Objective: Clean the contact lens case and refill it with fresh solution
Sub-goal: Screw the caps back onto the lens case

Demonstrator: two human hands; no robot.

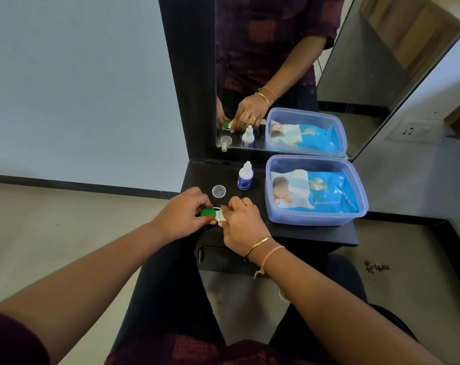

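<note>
Left hand [182, 213] pinches green cap [207, 212]; right hand [243, 222] pins lens case [219, 216] on shelf [315, 231]. Twist direction unclear. Brace base, turn cap level.

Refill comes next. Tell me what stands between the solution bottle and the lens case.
Nothing visible blocks it. The solution bottle stands upright behind the lens case, held by the left hand and right hand. The clear round lid lies left of that path.

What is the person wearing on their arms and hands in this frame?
The left hand and forearm are bare of jewellery, with a dark maroon sleeve near the shoulder. The right hand has a gold ring; its wrist carries a thin gold bangle and a pinkish thread band.
</note>
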